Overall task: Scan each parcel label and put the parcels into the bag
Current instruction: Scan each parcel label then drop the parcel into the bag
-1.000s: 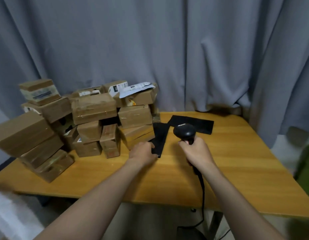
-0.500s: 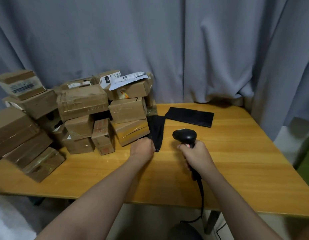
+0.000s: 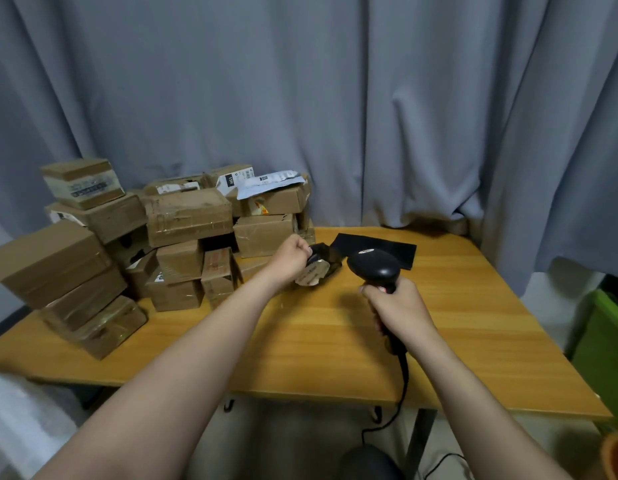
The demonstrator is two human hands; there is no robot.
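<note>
A pile of brown cardboard parcels (image 3: 188,216) covers the left half of the wooden table (image 3: 300,341). My left hand (image 3: 291,255) is shut on the edge of a crumpled black bag (image 3: 326,256), lifted just off the table beside the pile. A small brown taped parcel (image 3: 310,274) shows at the bag's mouth, below my fingers. My right hand (image 3: 397,306) grips the handle of a black barcode scanner (image 3: 371,266), whose head points left toward the bag. The scanner's cable hangs over the table's front edge.
A second black bag (image 3: 390,249) lies flat on the table behind the scanner. A grey curtain (image 3: 335,98) hangs along the back. A green bin (image 3: 605,344) stands on the floor to the right. Bare tabletop lies in front of my hands.
My left hand has lifted and bunched the black bag's edge, and a small brown parcel now shows at its mouth. The scanner head has turned toward the bag.
</note>
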